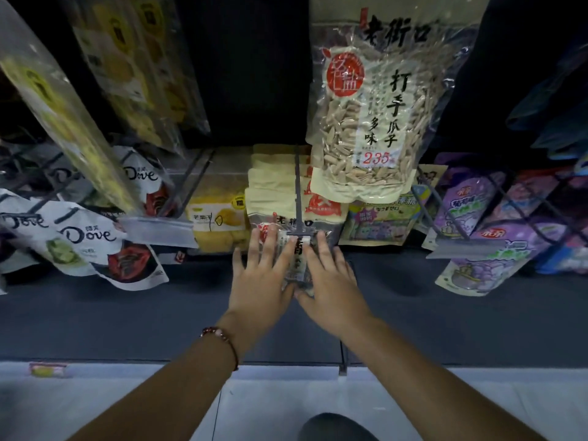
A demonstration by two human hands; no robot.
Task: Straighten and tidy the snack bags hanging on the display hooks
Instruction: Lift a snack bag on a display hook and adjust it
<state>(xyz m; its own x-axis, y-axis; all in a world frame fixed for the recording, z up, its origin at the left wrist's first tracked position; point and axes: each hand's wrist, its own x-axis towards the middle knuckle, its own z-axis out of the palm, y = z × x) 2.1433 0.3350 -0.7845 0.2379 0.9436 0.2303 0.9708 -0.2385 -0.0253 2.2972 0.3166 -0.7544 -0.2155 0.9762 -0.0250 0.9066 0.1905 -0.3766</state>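
1. Both hands lie flat on the front seed bag [294,249] of the lower row: the left hand [261,275] covers its left half and the right hand [331,281] its right half, with fingers straight and pressing. Neither grip is curled round anything.
2. That bag hangs at the tip of a hook [298,192], just under the hook's label plate. Behind it on the same hook sits a stack of like bags; about four or five pale tops show, though the exact count cannot be told.
3. One large seed bag [372,116] hangs above and to the right, facing front and fairly square.
4. Outward left, at least three Dove bags [86,246] hang tilted and overlapping. One mango bag [219,218] stands between them and the seed stack.
5. Outward right, several purple bags [477,249] hang askew on their hooks, roughly four in view.
6. As a judgement, the task seems to be in its middle. The seed stack is being squared now, the top seed bag looks done, and the Dove and purple bags appear still to need straightening.
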